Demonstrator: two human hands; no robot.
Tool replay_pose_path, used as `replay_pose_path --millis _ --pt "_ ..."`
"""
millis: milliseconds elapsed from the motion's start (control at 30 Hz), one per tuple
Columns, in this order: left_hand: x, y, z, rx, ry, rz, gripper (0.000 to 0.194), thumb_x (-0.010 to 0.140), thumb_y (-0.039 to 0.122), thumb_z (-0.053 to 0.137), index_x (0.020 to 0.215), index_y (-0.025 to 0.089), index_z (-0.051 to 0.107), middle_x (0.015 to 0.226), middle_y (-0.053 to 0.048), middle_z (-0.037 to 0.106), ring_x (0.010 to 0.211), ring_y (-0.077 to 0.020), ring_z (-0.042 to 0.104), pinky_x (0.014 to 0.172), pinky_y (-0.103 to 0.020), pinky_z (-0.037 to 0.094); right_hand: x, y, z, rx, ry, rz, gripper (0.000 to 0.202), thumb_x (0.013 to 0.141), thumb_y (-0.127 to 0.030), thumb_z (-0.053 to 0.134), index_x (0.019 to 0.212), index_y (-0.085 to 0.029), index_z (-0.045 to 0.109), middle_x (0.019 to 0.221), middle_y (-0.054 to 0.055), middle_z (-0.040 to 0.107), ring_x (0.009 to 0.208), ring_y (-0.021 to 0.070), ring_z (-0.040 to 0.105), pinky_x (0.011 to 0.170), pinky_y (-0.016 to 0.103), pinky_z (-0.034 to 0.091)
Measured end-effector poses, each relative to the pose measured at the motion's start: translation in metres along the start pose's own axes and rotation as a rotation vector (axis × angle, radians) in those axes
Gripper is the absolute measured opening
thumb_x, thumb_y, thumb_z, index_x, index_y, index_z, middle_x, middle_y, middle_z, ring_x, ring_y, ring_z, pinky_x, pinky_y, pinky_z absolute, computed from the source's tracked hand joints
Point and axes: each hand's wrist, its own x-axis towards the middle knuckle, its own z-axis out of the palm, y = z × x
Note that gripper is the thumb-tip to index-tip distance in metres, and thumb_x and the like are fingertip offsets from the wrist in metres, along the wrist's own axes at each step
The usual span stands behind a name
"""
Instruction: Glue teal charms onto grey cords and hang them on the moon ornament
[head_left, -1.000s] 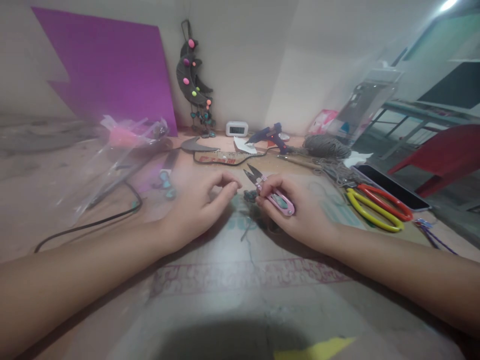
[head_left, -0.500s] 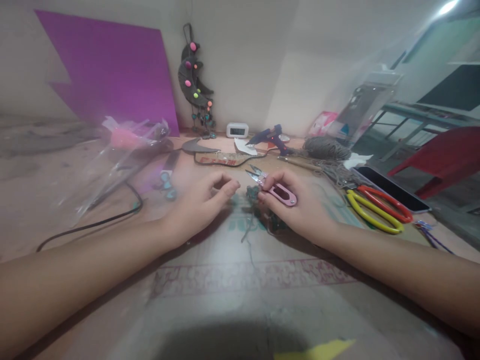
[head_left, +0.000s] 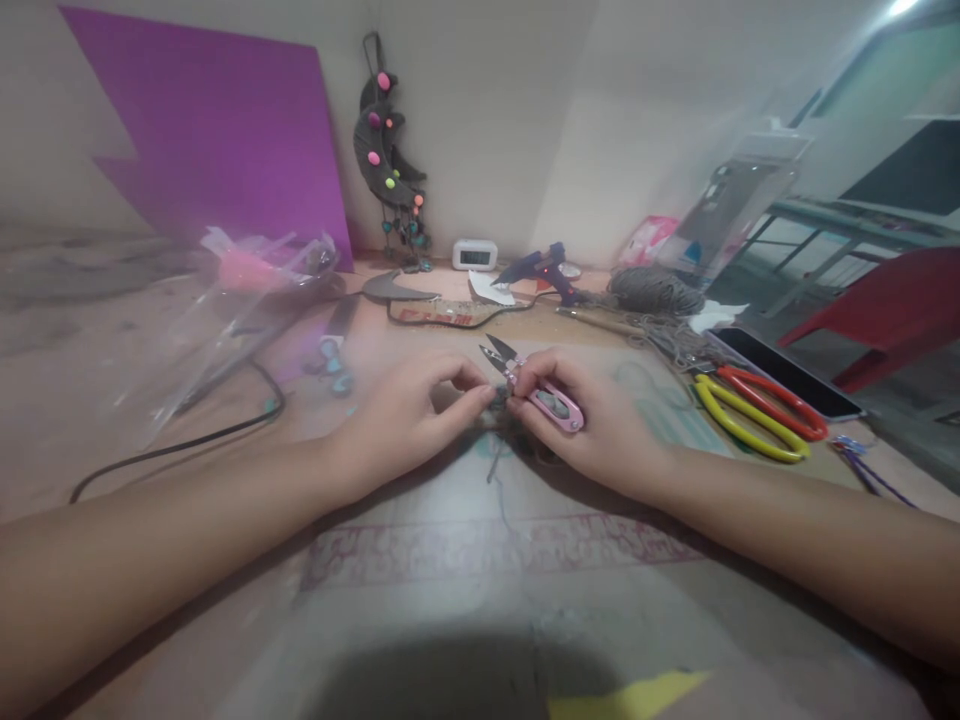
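Observation:
Pink thread snips [head_left: 556,407] rest in my right hand [head_left: 574,400], blades pointing up and left. The fingertips of that hand also pinch a small dark object [head_left: 500,397] with thin strands hanging below it. My left hand [head_left: 427,405] has its thumb and index finger closed on the left side of this same object, close to the right fingertips. What the small object is cannot be made out. A grey strand [head_left: 494,462] trails down over the patterned table covering [head_left: 427,550].
Behind stand a white clock [head_left: 475,255], a glue gun [head_left: 544,268] and grey yarn [head_left: 654,291]. At the right lie yellow-and-red-handled scissors [head_left: 754,420] and a phone [head_left: 784,372]. Plastic wrapping [head_left: 247,300] and a black cable [head_left: 187,440] are at the left.
My left hand has moved right, and its fingertips now meet the small object beside my right hand. The snips have shifted slightly left and turned a little.

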Motion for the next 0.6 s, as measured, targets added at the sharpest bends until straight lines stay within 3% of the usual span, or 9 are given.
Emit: replay_pose_path --millis 467,600 --pt "0.0003 -0.0038 0.0005 0.075 0.007 0.044 0.023 0.092 0.039 0.057 0.085 0.019 0.064 0.086 -0.002 0.069 0.083 -0.018 0.062 0.077 -0.03 0.046 -0.0004 0.0009 -0.0001 0.007 -0.003 -0.003 0.01 0.085 -0.016 0.058 0.088 -0.023 0.051 0.087 0.0 0.064 0.076 0.0138 0.06 0.067 0.027 0.046" --pt "0.0 -0.0036 0.0 0.024 0.011 0.043 0.024 0.087 0.041 0.065 0.096 0.02 0.065 0.09 -0.002 0.07 0.085 -0.0182 0.063 0.081 -0.031 0.048 -0.0005 0.0007 -0.0001 0.039 0.006 0.019 0.011 0.084 -0.015 0.059 0.088 -0.023 0.051 0.088 0.0 0.063 0.077 0.0134 0.06 0.066 0.026 0.047"
